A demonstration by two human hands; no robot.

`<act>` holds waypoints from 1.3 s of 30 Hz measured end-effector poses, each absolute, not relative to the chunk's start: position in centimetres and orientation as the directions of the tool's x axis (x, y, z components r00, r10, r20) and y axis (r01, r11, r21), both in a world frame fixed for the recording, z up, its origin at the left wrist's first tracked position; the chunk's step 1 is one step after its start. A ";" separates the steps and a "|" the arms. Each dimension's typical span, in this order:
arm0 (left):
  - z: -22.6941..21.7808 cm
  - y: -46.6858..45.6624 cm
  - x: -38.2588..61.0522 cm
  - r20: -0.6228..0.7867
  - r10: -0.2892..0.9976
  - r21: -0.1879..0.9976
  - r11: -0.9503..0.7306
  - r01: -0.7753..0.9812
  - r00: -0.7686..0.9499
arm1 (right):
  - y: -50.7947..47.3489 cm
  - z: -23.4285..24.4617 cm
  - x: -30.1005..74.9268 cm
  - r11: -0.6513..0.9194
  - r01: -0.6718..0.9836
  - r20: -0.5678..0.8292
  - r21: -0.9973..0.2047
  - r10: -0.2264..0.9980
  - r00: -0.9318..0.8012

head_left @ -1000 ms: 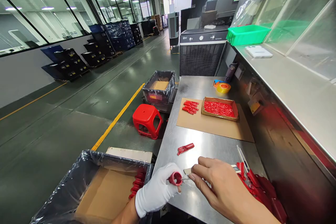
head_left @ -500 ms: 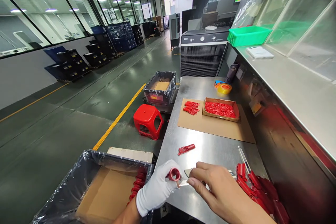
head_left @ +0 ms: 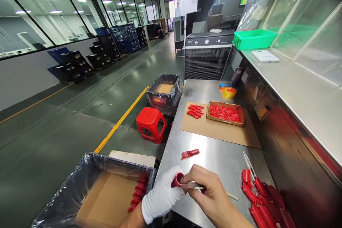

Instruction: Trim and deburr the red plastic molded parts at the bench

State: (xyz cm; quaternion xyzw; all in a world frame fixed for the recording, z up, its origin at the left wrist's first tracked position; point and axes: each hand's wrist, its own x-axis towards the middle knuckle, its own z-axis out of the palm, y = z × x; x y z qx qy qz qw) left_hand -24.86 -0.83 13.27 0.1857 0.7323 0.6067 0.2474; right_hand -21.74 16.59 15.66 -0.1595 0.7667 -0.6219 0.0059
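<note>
My left hand [head_left: 161, 196], in a white glove, is closed around a small red plastic part [head_left: 177, 180] with a round open end, held over the near edge of the steel table [head_left: 213, 156]. My bare right hand [head_left: 207, 194] pinches a thin metal blade tool [head_left: 192, 185] and presses its tip against that part. A single red part [head_left: 189, 154] lies on the table just beyond my hands. A heap of red parts [head_left: 263, 199] lies at my right, with a thin metal strip [head_left: 249, 165] across it.
A plastic-lined cardboard box [head_left: 107, 196] with red parts stands low at my left. Farther along the table are a cardboard sheet [head_left: 219, 131], a tray of red pieces [head_left: 225, 113], and tape rolls [head_left: 228, 91]. A red stool [head_left: 151, 124] stands in the aisle.
My right hand has moved left with the blade tool, closing onto the red part in my gloved hand. The view has shifted slightly.
</note>
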 end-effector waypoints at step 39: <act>13.8 -1.6 -25.2 0.052 0.544 0.943 0.249 0.221 -0.837 | 18.9 16.9 -21.8 0.835 -0.342 0.158 -0.431 -0.304 -0.940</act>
